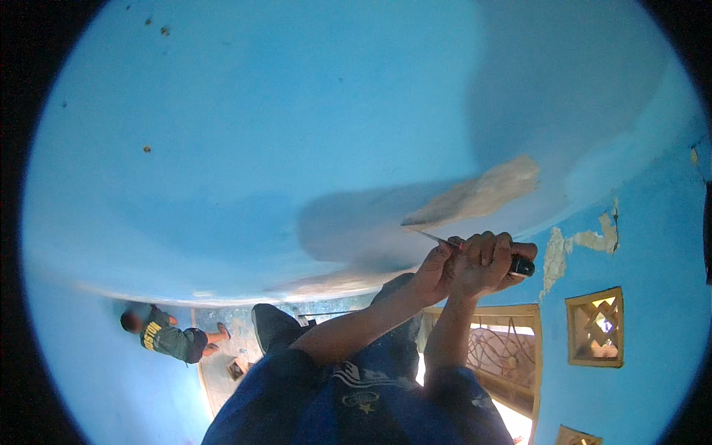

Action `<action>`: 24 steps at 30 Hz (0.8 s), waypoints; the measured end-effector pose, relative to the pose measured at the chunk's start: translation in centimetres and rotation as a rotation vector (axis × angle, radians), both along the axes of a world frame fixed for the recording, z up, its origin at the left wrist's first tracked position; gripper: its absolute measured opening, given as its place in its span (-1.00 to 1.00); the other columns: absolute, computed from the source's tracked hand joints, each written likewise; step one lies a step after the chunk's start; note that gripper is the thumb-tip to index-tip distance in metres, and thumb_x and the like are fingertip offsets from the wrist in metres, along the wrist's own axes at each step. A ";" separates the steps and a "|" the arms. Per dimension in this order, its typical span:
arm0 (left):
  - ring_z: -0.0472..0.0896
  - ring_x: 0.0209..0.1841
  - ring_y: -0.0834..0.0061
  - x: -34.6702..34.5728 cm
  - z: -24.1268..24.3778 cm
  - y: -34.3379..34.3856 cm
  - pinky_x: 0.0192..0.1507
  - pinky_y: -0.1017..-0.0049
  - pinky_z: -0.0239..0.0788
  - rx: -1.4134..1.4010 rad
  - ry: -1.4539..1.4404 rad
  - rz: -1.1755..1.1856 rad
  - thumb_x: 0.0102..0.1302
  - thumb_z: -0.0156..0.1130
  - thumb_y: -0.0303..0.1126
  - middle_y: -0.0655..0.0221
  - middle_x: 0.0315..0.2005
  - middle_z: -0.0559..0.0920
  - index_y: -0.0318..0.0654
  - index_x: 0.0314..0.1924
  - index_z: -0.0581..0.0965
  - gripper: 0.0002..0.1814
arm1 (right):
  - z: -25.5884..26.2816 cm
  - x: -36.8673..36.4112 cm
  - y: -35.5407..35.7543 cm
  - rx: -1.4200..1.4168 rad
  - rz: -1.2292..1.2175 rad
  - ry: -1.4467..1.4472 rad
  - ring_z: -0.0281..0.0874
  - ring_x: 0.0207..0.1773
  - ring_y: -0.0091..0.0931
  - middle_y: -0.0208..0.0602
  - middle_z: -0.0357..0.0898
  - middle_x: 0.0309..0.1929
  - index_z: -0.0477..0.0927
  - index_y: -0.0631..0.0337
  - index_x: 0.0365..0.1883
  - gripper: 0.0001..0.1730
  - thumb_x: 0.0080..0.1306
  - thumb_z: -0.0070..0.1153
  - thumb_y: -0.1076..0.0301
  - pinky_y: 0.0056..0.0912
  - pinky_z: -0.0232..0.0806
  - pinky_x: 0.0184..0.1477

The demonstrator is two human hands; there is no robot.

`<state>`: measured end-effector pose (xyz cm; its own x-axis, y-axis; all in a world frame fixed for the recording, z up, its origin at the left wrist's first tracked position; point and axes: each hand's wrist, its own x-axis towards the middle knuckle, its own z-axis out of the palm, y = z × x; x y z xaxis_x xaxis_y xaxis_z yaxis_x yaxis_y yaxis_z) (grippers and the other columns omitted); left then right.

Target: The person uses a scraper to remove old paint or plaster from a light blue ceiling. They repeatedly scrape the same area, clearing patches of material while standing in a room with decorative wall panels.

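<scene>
Both my hands are together in front of the blue wall (267, 122), around a scraper with a thin metal blade (425, 232) and a black handle end. My right hand (483, 264) is closed around the handle. Against it, nearer the blade, is my left hand (436, 270), its fingers partly hidden. The blade is seen nearly edge-on, its tip at the lower left end of a bare, brownish patch (484, 192) where the blue paint is gone. Shadows of my arms and body fall across the wall around this patch.
A person (172, 339) in a dark shirt is by the wall at far left, above a pale floor (225, 384). A second bare strip (345, 282) lies low on the wall. At right are peeling plaster (554, 261), a wooden lattice vent (594, 328) and a window with a metal grille (503, 350).
</scene>
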<state>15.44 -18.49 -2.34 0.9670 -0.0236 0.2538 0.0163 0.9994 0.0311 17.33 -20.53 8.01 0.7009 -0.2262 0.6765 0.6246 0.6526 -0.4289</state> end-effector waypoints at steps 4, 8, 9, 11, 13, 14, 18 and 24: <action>0.49 -0.13 0.59 1.4 0.4 -0.8 -0.14 0.50 0.40 0.259 -0.162 0.043 0.27 0.15 0.05 0.49 -0.27 0.50 -0.14 -0.14 0.44 -0.58 | 0.9 0.5 -3.3 0.208 0.287 -0.069 0.10 -0.79 -0.66 -0.47 0.19 -0.72 0.27 0.08 -0.42 -0.85 0.35 -0.10 0.46 -0.56 0.05 -0.81; 0.51 -0.14 0.58 0.9 0.4 -0.8 -0.14 0.52 0.40 0.050 -0.116 0.063 0.26 0.19 0.02 0.47 -0.27 0.52 -0.14 -0.19 0.44 -0.61 | 0.4 -0.1 -0.4 0.181 0.116 0.020 0.07 -0.78 -0.68 -0.47 0.18 -0.72 0.26 0.09 -0.42 -0.87 0.34 -0.14 0.48 -0.59 0.07 -0.81; 0.51 -0.14 0.58 0.9 -0.1 -0.4 -0.14 0.52 0.39 0.059 -0.096 0.037 0.26 0.19 0.01 0.46 -0.28 0.52 -0.14 -0.19 0.44 -0.62 | -0.1 0.2 0.0 0.009 0.084 -0.026 0.07 -0.79 -0.69 -0.46 0.18 -0.72 0.26 0.09 -0.41 -0.87 0.35 -0.15 0.47 -0.59 0.08 -0.81; 0.51 -0.15 0.57 0.9 -0.9 0.3 -0.14 0.53 0.39 0.078 -0.056 -0.013 0.26 0.19 0.00 0.44 -0.28 0.52 -0.14 -0.21 0.44 -0.63 | -0.2 0.0 -1.3 0.082 0.143 -0.028 0.07 -0.79 -0.70 -0.46 0.18 -0.73 0.24 0.09 -0.43 -0.83 0.30 -0.13 0.55 -0.58 0.09 -0.80; 0.50 -0.14 0.58 1.5 0.9 -1.1 -0.13 0.53 0.38 0.129 -0.118 -0.004 0.26 0.20 0.00 0.43 -0.29 0.52 -0.15 -0.21 0.44 -0.63 | 0.3 0.0 -2.9 0.144 0.195 -0.048 0.10 -0.78 -0.69 -0.44 0.20 -0.73 0.24 0.10 -0.44 -0.82 0.28 -0.12 0.59 -0.57 0.11 -0.80; 0.49 -0.13 0.58 1.7 1.8 -1.5 -0.13 0.53 0.38 0.157 -0.150 -0.005 0.26 0.20 0.00 0.43 -0.29 0.51 -0.15 -0.21 0.44 -0.63 | 0.5 0.1 -2.8 0.151 0.191 -0.067 0.12 -0.78 -0.68 -0.43 0.21 -0.73 0.24 0.10 -0.44 -0.82 0.28 -0.12 0.59 -0.56 0.12 -0.80; 0.48 -0.04 0.53 0.5 -1.1 1.5 -0.03 0.41 0.41 -0.067 -0.112 0.009 0.22 0.28 -0.09 0.41 -0.16 0.51 -0.16 -0.08 0.40 -0.59 | -0.4 -0.2 1.5 -0.114 0.008 0.021 0.19 -0.75 -0.64 -0.41 0.24 -0.72 0.25 0.06 -0.43 -0.82 0.41 -0.18 0.34 -0.52 0.18 -0.78; 0.47 -0.19 0.60 1.3 0.9 -0.6 -0.17 0.52 0.38 -0.025 -0.078 -0.067 0.26 0.26 -0.23 0.46 -0.34 0.49 -0.18 -0.24 0.42 -0.75 | -1.0 -0.8 0.9 0.479 0.108 -0.033 0.21 -0.75 -0.62 -0.40 0.26 -0.72 0.20 0.03 -0.42 -0.80 0.46 -0.27 0.29 -0.56 0.20 -0.76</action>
<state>16.76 -19.13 -1.44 0.9409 -0.0800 0.3291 0.0812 0.9966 0.0100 16.53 -19.66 7.00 0.7177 -0.4441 0.5364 0.5505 0.8335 -0.0464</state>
